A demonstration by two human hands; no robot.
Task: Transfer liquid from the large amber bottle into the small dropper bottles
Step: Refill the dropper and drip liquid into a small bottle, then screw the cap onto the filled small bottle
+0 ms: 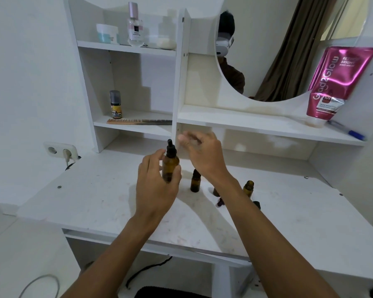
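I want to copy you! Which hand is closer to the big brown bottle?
Left. The left hand grips the big bottle; the right hand hovers just right of its cap, holding nothing.

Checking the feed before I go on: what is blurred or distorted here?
Head view: the right hand is smeared by motion; the left hand and the large amber bottle it holds look sharp; the wide-angle lens bows the shelf unit uprights.

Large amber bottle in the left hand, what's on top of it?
A black dropper cap sits on the large amber bottle. The left hand grips its lower half, hiding the base.
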